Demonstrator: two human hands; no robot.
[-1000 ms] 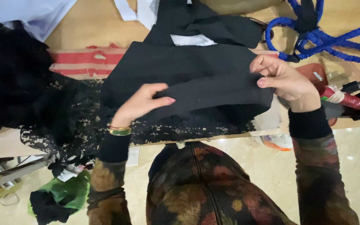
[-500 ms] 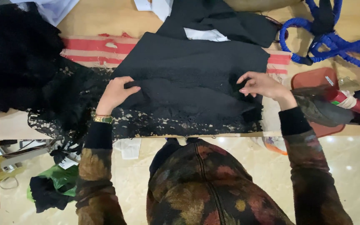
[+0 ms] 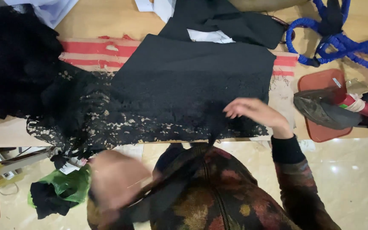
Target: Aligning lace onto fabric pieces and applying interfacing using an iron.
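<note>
right hand [image 3: 256, 113] lies flat, fingers spread, on the black lace fabric [image 3: 184, 89] — left hand [image 3: 118, 179] blurred below it, grip unclear.

The right hand [image 3: 252, 111] reaches forward with its palm down and its fingers loosely spread and slightly curled, the forearm in a dark cuffed sleeve. The left hand [image 3: 116, 179] sits low and close to the body, blurred, its fingers impossible to make out.
</note>
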